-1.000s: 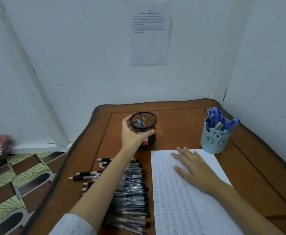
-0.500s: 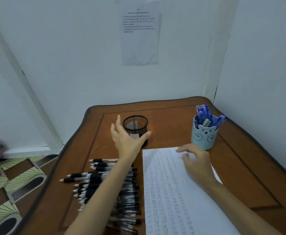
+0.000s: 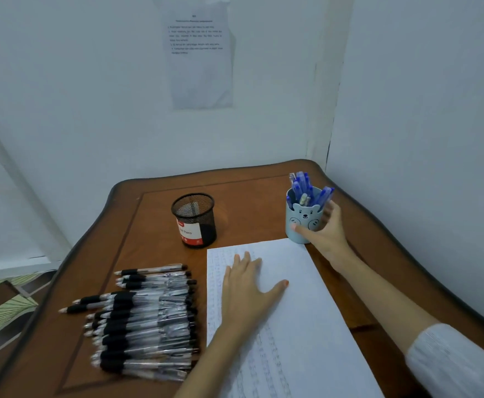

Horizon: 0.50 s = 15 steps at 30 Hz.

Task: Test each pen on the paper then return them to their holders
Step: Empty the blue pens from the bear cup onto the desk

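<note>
left hand (image 3: 246,285) off black mesh holder (image 3: 194,220) onto paper (image 3: 289,317); right hand (image 3: 325,231) now at blue cup (image 3: 302,216)

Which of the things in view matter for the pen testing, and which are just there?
Job:
- black pens lying on the table
- blue pens in the bear cup
- mesh holder
- paper
- left hand flat on the paper
- right hand around the bear cup

Lying about:
- printed notice on the wall
- table

Wall notice (image 3: 202,53) text too small; paper (image 3: 298,326) cut by bottom edge.
</note>
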Available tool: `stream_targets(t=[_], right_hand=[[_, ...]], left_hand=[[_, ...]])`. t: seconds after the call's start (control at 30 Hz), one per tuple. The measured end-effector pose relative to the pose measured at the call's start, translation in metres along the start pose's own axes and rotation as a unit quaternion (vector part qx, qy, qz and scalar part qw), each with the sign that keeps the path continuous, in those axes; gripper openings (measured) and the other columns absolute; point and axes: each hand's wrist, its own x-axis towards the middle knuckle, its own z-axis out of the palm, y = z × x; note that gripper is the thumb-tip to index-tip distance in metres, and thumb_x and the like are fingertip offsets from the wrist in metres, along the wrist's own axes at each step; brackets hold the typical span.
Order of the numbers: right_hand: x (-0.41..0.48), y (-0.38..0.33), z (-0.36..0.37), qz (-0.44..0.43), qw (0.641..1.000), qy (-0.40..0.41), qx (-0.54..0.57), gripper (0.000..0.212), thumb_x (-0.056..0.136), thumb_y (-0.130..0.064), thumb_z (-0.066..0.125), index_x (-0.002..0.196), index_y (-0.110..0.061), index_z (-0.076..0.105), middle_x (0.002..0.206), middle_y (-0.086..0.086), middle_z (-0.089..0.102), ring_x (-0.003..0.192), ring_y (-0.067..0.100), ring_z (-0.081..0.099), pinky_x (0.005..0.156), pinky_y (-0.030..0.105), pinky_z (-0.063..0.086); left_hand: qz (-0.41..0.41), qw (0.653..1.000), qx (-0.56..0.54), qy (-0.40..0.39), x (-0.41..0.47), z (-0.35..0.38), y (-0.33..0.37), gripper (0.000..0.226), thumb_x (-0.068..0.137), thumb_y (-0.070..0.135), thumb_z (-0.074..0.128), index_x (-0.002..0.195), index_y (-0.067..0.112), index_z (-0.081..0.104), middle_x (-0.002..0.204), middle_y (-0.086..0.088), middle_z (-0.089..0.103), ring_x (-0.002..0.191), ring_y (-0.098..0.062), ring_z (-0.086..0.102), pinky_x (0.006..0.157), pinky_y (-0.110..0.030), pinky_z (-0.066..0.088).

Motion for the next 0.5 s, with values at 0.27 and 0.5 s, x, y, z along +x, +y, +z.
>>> stream_targets(t=[0.27, 0.5], right_hand=[[0.001, 0.002, -0.011, 0.009, 0.999, 0.014, -0.03, 0.079, 0.064, -0.018, 0.088, 0.131, -0.017, 0.046, 0.129, 0.0, 0.056, 0.111, 0.01, 0.051, 0.08, 0.017, 0.048], [-0.027, -0.007, -0.092, -0.114, 0.983, 0.012, -0.143, 0.08, 0.059, -0.018, 0.092, 0.127, -0.024, 0.051, 0.123, -0.007, 0.058, 0.108, 0.008, 0.055, 0.08, 0.012, 0.048]], left_hand=[[0.012, 1.0, 0.011, 0.007, -0.003, -0.002, 0.0, 0.075, 0.083, 0.064, 0.054, 0.145, 0.026, 0.037, 0.159, 0.006, 0.017, 0.147, -0.011, 0.004, 0.117, -0.031, -0.003], [0.014, 1.0, 0.023, -0.002, -0.003, 0.0, 0.003, 0.074, 0.083, 0.065, 0.053, 0.144, 0.026, 0.038, 0.158, 0.005, 0.018, 0.147, -0.013, 0.007, 0.117, -0.033, 0.0]])
